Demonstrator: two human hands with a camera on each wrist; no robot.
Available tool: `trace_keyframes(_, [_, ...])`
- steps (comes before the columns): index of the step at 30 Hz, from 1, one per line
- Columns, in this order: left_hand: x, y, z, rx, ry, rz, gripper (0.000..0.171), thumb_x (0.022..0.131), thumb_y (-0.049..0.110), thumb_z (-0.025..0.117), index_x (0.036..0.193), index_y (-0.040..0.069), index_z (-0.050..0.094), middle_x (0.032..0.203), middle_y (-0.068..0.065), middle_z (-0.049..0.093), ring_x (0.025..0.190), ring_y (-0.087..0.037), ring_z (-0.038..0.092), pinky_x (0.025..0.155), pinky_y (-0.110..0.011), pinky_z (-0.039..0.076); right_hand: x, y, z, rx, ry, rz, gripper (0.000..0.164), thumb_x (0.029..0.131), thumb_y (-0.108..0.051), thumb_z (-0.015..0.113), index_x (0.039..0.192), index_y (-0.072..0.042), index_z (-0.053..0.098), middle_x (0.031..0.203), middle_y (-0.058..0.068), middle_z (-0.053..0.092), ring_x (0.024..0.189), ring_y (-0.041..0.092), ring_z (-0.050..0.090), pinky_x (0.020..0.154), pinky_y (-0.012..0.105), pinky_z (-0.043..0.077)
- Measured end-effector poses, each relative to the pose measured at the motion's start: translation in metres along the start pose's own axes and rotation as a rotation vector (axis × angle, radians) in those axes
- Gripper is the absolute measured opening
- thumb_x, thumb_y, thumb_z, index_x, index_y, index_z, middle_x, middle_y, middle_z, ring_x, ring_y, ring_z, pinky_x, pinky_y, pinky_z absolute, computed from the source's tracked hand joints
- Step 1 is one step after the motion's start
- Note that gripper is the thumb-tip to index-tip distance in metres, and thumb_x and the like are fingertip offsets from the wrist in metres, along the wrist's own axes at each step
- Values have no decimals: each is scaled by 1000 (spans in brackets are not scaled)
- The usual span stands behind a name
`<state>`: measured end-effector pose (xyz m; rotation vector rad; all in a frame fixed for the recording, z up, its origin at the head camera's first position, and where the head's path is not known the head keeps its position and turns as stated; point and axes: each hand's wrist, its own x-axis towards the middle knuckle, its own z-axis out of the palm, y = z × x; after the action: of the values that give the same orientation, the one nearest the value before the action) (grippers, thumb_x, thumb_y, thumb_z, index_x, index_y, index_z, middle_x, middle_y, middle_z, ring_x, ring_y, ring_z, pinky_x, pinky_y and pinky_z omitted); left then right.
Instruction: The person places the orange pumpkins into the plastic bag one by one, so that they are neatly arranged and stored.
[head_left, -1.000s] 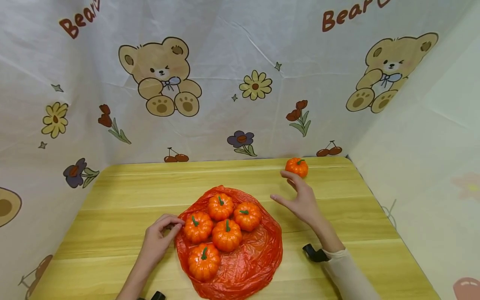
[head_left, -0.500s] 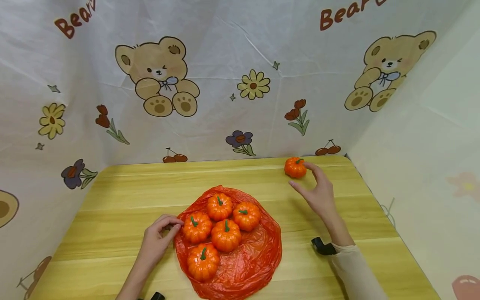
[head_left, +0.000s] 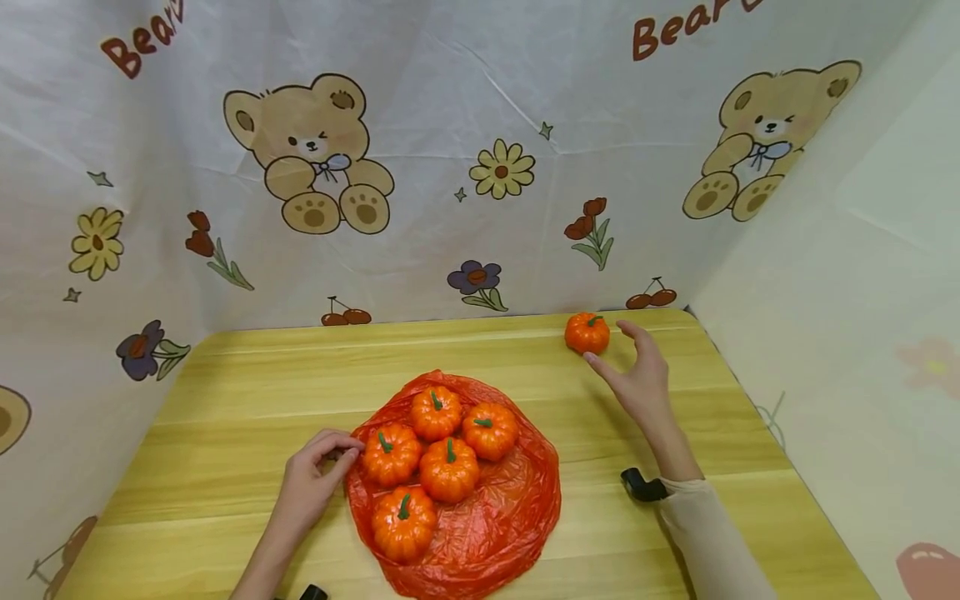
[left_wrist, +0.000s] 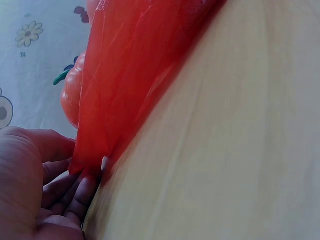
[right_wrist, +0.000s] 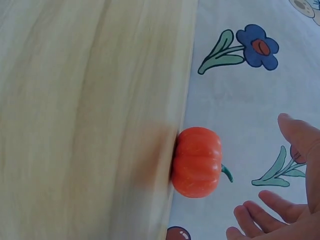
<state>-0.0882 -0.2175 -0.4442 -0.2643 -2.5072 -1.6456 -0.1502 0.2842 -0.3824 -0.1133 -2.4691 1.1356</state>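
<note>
A red plastic bag point(head_left: 495, 533) lies spread open on the table, with several small orange pumpkins point(head_left: 450, 471) with green stems sitting in it. My left hand point(head_left: 311, 475) pinches the bag's left edge between thumb and fingers; the left wrist view shows the red film point(left_wrist: 120, 80) drawn up from the wood there. At the far right, a lone pumpkin point(head_left: 587, 333) rests by the table's back edge. Just right of it hovers my right hand point(head_left: 637, 375), thumb and fingers spread apart and holding nothing. The right wrist view shows that pumpkin point(right_wrist: 197, 162) apart from the fingers.
The wooden table point(head_left: 262, 375) ends at a pale cloth backdrop point(head_left: 420, 108) printed with bears and flowers. More of this cloth hangs at both sides. Black wrist-camera mounts point(head_left: 642, 486) sit by the wrists.
My right hand has moved rightward, from in front of the lone pumpkin to its right side, fingers still spread. The left hand keeps its pinch on the bag. The head view has shifted slightly.
</note>
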Motion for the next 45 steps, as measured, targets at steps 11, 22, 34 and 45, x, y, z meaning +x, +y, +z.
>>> trace_keyframes(11, [0,0,-6,7,13,1,11,99,6,73,103,16,78,105,-2,72,89,-11,61,76,-15,51,21,13,20,-28,-54,52,88,91,-33,85,157,3,38,158,29,44,146,48,41,120,64,34])
trace_keyframes(22, [2,-2,-2,-26,-16,5,11,101,11,72,101,19,79,104,-1,72,90,-10,62,78,-17,52,38,22,29,2,-144,209,96,94,-39,80,161,5,27,162,33,37,151,48,35,125,62,28])
trace_keyframes(34, [0,-3,1,-67,-18,4,10,100,10,72,101,18,78,104,-3,72,90,-11,62,78,-17,53,40,34,31,38,-109,213,87,94,-32,81,159,2,35,158,30,45,148,45,42,124,57,32])
trace_keyframes(45, [-1,-1,-2,-57,-15,-8,10,100,11,73,101,19,79,104,-1,72,91,-11,62,77,-19,52,37,38,35,56,-119,205,78,93,-32,82,153,1,44,151,29,52,142,43,48,122,56,36])
